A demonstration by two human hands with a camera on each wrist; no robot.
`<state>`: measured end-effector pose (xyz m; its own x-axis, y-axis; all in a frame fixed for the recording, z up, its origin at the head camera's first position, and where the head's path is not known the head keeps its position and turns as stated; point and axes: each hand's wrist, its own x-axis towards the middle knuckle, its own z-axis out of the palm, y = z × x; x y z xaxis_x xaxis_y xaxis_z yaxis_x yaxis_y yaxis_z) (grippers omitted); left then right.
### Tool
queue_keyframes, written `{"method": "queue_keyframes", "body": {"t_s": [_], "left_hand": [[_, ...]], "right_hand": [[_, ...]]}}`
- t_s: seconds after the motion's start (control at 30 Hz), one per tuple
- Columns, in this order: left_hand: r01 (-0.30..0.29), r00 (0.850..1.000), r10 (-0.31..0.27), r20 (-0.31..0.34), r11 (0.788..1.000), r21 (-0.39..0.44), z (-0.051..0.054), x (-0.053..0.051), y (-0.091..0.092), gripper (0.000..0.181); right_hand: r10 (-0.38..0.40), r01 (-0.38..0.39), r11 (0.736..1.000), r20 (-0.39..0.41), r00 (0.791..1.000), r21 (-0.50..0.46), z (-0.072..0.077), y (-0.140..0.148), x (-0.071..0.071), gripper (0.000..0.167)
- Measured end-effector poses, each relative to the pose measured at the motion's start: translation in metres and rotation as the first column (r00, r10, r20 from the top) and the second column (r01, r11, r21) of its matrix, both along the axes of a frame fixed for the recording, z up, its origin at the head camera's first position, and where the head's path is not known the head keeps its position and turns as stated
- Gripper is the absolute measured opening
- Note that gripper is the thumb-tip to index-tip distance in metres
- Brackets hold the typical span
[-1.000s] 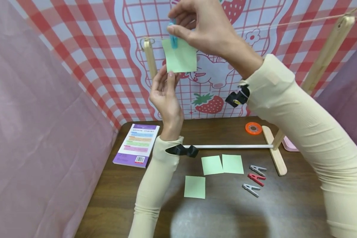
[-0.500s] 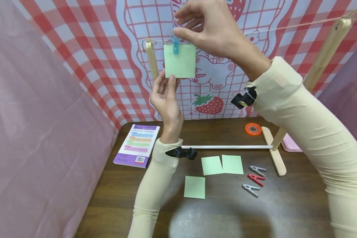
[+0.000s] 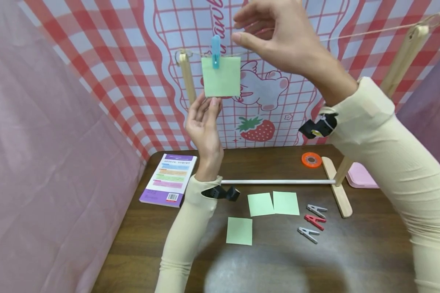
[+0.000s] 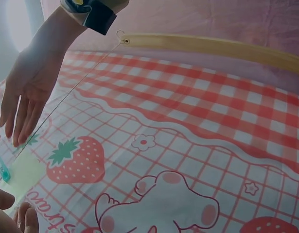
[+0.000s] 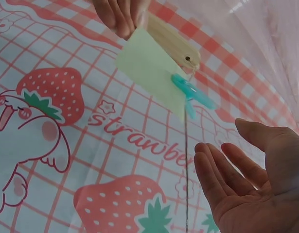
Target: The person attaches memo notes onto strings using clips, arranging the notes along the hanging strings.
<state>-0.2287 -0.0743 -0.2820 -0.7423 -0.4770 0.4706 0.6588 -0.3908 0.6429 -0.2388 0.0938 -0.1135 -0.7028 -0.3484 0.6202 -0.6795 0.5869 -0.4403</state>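
Note:
A pale green sticky note (image 3: 223, 81) hangs from a thin string, held at its top by a blue clothespin (image 3: 215, 53). My left hand (image 3: 204, 122) is just below the note's lower edge, thumb and fingertips at that edge, no clear pinch showing. My right hand (image 3: 282, 38) is raised right of the clothespin, apart from it, fingers loosely bent and holding nothing. The right wrist view shows the clothespin (image 5: 193, 92) across the note's edge and the string, clear of my right fingers (image 5: 227, 170).
Several pale green notes (image 3: 239, 230) lie on the brown table (image 3: 278, 260). Two grey clothespins (image 3: 308, 235) and a red clothespin (image 3: 315, 221) lie to their right. Wooden posts (image 3: 403, 61) hold the string. Around are a book (image 3: 168, 179), an orange ring (image 3: 311, 160) and a pink case (image 3: 361, 176).
My right hand has let go of the blue clothespin and moved right. The note has come down slightly and hangs on the string. My left thumb has slipped from the note's face to below its edge.

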Motion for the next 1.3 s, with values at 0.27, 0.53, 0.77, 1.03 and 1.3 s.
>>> {"method": "queue_keyframes", "body": {"t_s": [0.27,0.53,0.77,1.03,1.3], "left_hand": [[0.004,1.0,-0.003,0.017,0.999,-0.039,-0.015,0.005,-0.003,0.036],[0.04,0.997,-0.024,0.074,0.974,-0.225,-0.035,0.017,-0.003,0.04],[0.092,0.992,-0.054,0.112,0.928,-0.362,-0.056,0.033,-0.008,0.043],[0.207,0.967,-0.094,0.237,0.834,-0.512,-0.082,0.044,-0.023,0.048],[0.354,0.916,-0.077,0.393,0.613,-0.706,-0.108,0.049,-0.042,0.043]], "right_hand": [[-0.007,0.006,0.999,-0.026,1.0,-0.031,-0.008,0.024,0.014,0.036],[0.021,-0.017,0.999,-0.099,0.995,0.042,-0.035,0.051,0.032,0.031],[0.039,-0.034,0.996,-0.065,0.997,0.086,-0.073,0.074,0.039,0.029],[0.026,-0.029,0.99,0.027,0.999,0.137,-0.118,0.099,0.044,0.028],[-0.019,0.006,0.989,0.088,0.996,0.149,-0.162,0.127,0.043,0.029]]}}
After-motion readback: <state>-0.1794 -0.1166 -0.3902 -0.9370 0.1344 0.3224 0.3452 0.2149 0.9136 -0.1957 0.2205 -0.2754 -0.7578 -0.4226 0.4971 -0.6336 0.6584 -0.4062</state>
